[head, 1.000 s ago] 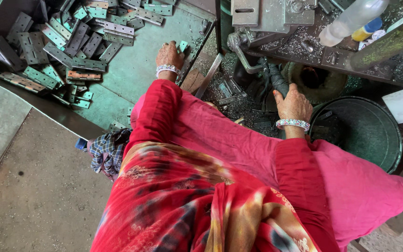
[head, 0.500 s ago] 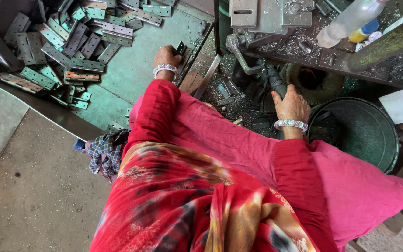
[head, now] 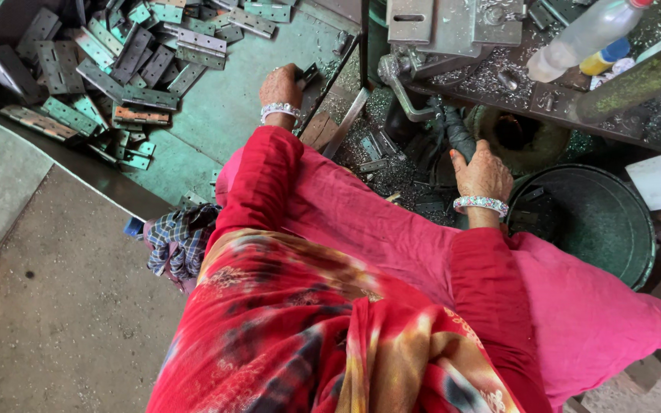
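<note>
Our left hand [head: 281, 86] pinches a stiff, sharp-edged metal hinge plate [head: 309, 74] by its end; our right hand [head: 482, 173] closes around the cloth-wrapped press lever [head: 457, 134].

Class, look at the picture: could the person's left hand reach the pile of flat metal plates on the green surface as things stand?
Probably yes. The left hand rests at the edge of the green surface, and bare surface lies between it and the pile of metal plates; nothing visible blocks the way.

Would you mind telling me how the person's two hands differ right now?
The left hand reaches out to the green tray, pinching a small metal plate; the right hand sits nearer the body, gripping the dark wrapped lever. Both wrists wear pale bangles and red sleeves.
</note>
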